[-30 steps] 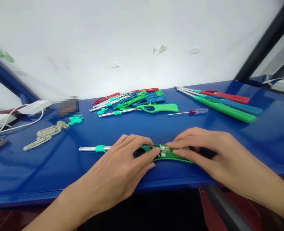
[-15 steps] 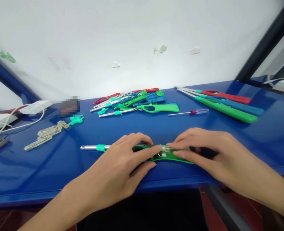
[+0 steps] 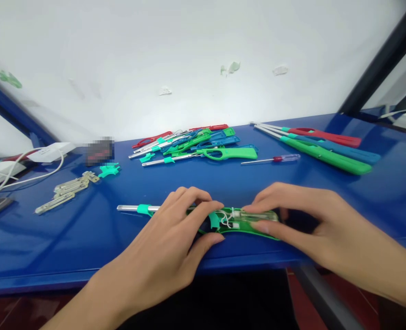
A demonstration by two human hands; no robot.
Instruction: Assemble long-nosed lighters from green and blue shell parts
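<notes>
A long-necked lighter with an opened green handle shell (image 3: 247,228) lies near the table's front edge, its metal tube (image 3: 129,208) pointing left. My left hand (image 3: 178,233) is closed around the shell's trigger end, thumb on the near side and fingers on the far side. Beside its fingertips show a teal trigger (image 3: 215,221) and thin white wires (image 3: 226,219). My right hand (image 3: 299,220) pinches a clear fuel tank (image 3: 258,216) that lies in the shell's right part. The part of the handle under my left hand is hidden.
Lighter halves in several colours (image 3: 196,142) are piled at the back. A screwdriver (image 3: 273,159) lies beside them, left of three closed lighters (image 3: 330,149). To the left are clear fuel tanks (image 3: 70,188), teal triggers (image 3: 109,170) and white power strips (image 3: 50,152) with cables.
My left index finger has drawn back from the middle of the shell, uncovering the teal trigger and wires. My right hand still pinches the fuel tank, shifted slightly right.
</notes>
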